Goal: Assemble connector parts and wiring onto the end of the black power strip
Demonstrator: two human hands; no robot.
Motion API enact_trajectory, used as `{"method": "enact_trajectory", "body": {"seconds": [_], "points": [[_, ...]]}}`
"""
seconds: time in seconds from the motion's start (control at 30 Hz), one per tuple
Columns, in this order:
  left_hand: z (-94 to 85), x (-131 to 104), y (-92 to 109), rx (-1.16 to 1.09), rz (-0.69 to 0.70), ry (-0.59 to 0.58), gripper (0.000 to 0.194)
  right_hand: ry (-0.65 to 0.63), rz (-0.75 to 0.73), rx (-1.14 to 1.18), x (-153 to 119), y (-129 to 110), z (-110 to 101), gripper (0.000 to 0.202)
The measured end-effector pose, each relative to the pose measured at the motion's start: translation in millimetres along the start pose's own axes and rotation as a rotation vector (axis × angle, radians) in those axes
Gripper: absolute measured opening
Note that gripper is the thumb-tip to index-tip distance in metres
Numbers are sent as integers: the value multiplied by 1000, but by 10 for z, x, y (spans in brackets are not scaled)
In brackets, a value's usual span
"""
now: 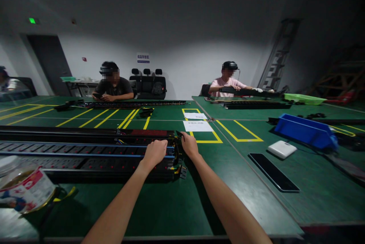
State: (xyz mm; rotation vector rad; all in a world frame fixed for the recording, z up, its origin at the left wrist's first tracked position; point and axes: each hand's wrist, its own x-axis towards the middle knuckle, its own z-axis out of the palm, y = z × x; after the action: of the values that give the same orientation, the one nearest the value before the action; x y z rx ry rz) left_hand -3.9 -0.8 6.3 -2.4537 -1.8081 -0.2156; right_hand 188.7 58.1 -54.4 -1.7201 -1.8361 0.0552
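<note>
Several long black power strips with rows of sockets lie side by side on the green table, running off to the left. My left hand is closed on top of their right end; whatever its curled fingers hold is hidden. Just past that end, my right hand pinches a small dark flat piece beside the farther strip. Loose wires and a black connector stick out at the nearer strip's end.
A clear jar with a printed label stands at left front. To the right lie a phone, a white box and a blue bin. Paper sheets lie ahead. Two people sit across the table, with more strips before them.
</note>
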Motion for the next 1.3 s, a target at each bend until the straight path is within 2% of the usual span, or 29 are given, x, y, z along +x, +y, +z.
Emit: {"method": "enact_trajectory", "body": {"seconds": [0.37, 0.7, 1.0, 1.3], "points": [[1, -4, 9, 13, -3, 2, 32, -2, -51, 21, -4, 24, 51, 39], [-13, -17, 6, 17, 3, 4, 31, 3, -51, 139, 64, 137, 196, 30], [13, -10, 0, -10, 1, -5, 32, 10, -58, 166, 79, 174, 243, 37], [38, -10, -12, -12, 15, 32, 29, 8, -65, 75, 129, 122, 267, 21]]}}
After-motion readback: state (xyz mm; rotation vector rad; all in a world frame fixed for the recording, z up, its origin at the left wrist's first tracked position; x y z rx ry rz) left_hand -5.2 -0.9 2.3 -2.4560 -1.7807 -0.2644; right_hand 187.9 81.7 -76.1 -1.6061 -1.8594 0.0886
